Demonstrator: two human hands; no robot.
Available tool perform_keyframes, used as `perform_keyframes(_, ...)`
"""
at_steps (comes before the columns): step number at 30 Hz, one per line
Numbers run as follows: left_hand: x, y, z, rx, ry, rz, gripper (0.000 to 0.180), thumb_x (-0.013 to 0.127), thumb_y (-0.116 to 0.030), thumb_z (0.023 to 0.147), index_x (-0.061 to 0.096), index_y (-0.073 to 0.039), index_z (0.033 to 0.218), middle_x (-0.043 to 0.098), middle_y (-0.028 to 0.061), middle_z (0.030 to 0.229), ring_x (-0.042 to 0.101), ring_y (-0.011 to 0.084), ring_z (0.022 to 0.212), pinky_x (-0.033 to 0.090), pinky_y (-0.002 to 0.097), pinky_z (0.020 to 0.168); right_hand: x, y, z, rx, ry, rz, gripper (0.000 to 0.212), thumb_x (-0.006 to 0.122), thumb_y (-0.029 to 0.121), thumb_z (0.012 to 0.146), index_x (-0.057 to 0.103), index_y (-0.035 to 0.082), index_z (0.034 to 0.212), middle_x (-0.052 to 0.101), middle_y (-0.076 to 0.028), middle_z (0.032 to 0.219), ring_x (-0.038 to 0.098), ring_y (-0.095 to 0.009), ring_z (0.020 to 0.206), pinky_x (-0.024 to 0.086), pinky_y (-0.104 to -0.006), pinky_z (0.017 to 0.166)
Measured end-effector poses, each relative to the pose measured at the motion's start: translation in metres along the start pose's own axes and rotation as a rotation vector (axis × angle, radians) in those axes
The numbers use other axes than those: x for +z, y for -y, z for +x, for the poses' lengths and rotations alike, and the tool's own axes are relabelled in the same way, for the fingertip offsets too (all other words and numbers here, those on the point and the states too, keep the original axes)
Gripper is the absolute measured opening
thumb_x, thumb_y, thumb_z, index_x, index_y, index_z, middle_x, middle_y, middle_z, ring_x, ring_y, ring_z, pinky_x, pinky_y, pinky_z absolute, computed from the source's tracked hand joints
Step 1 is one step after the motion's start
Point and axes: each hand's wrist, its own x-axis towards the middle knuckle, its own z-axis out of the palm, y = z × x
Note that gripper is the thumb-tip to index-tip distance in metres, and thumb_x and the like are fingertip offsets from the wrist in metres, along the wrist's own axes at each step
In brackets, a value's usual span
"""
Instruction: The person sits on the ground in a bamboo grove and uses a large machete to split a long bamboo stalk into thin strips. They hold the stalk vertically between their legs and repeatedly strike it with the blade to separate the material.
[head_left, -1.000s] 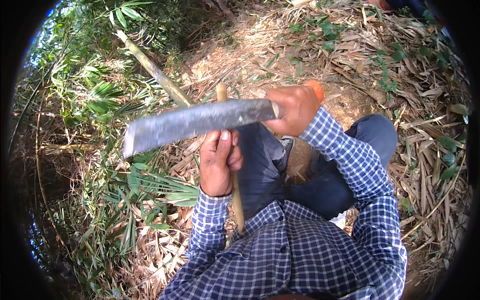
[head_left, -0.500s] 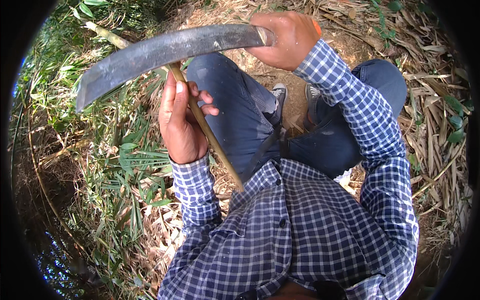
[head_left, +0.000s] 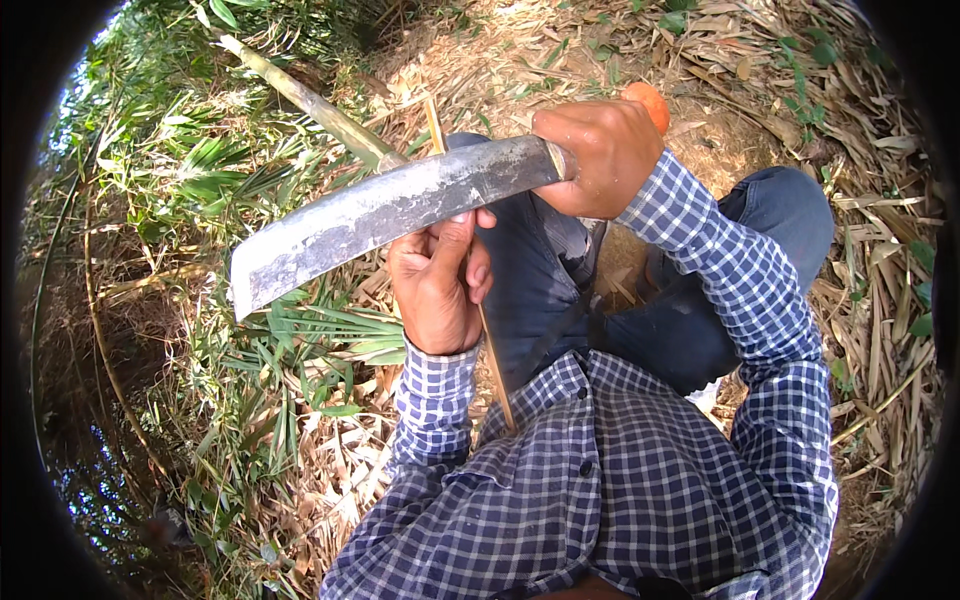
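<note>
My right hand (head_left: 603,158) is wrapped round the handle of a machete, whose orange butt (head_left: 649,106) sticks out beyond the fist. The broad, worn grey blade (head_left: 385,215) reaches left across the view, over the fingertips of my left hand (head_left: 438,288). Between thumb and fingers that hand grips a thin split wooden stick (head_left: 497,375). Its lower end points at my shirt front, and its upper end shows past the far edge of the blade. The middle of the stick is hidden by the blade and my fingers. Whether the blade touches it, I cannot tell.
My bent knees (head_left: 780,225) in dark trousers are beyond my hands. A cut pole (head_left: 310,103) slants in from the upper left. Green leafy growth (head_left: 215,180) fills the left side, and dry leaf litter (head_left: 885,365) covers the ground at right.
Both hands have moved right. The machete has come lower and nearer, with its flat turned more upward. The stick has turned in my left hand and now shows a paler side.
</note>
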Motion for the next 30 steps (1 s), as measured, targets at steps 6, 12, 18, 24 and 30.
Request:
perform_keyframes(6, 0.0, 0.0, -0.015, -0.056, 0.083, 0.122, 0.056, 0.054, -0.011, 0.097, 0.033, -0.005, 0.149, 0.057, 0.0078, 0.086, 0.039, 0.0023, 0.044, 0.032, 0.0163, 0.037, -0.014, -0.042, 0.006, 0.208, -0.113, -0.224, 0.026, 0.076, 0.029, 0.071, 0.07, 0.008, 0.086, 0.065, -0.012, 0.066, 0.064, -0.026, 0.053, 0.05, -0.0392, 0.049)
perform_keyframes(12, 0.008, 0.005, -0.001, 0.033, -0.061, 0.104, 0.047, 0.059, -0.009, 0.095, 0.045, -0.002, 0.139, 0.058, 0.0099, 0.084, 0.044, 0.0072, 0.044, 0.035, 0.0191, 0.037, -0.026, -0.004, 0.001, 0.051, -0.069, -0.065, 0.024, 0.078, 0.025, 0.066, 0.067, 0.009, 0.08, 0.063, -0.011, 0.064, 0.064, -0.028, 0.056, 0.048, -0.0395, 0.05)
perform_keyframes(18, 0.017, 0.0, -0.002, -0.046, -0.002, 0.122, 0.023, 0.059, -0.011, 0.095, 0.054, 0.002, 0.114, 0.057, 0.0089, 0.082, 0.042, 0.0058, 0.045, 0.033, 0.019, 0.036, -0.013, -0.016, 0.002, -0.038, -0.02, -0.122, 0.027, 0.076, 0.022, 0.06, 0.06, 0.008, 0.077, 0.058, -0.009, 0.063, 0.063, -0.029, 0.062, 0.047, -0.0413, 0.053)
perform_keyframes(24, 0.002, 0.0, -0.018, -0.062, 0.046, 0.123, 0.054, 0.062, -0.007, 0.092, 0.042, 0.003, 0.141, 0.062, 0.0072, 0.081, 0.045, 0.0038, 0.046, 0.034, 0.0182, 0.038, -0.028, -0.059, 0.013, 0.32, -0.046, -0.272, 0.026, 0.07, 0.024, 0.075, 0.07, 0.007, 0.094, 0.065, -0.011, 0.064, 0.064, -0.024, 0.055, 0.051, -0.0387, 0.052)
perform_keyframes(30, -0.001, 0.003, -0.004, -0.024, -0.019, 0.144, 0.056, 0.053, -0.01, 0.098, 0.032, -0.006, 0.15, 0.061, 0.0094, 0.085, 0.049, 0.007, 0.049, 0.04, 0.0193, 0.041, -0.032, -0.045, 0.002, 0.384, -0.066, -0.035, 0.028, 0.074, 0.033, 0.073, 0.074, 0.015, 0.095, 0.067, -0.009, 0.062, 0.067, -0.023, 0.055, 0.054, -0.0407, 0.054)
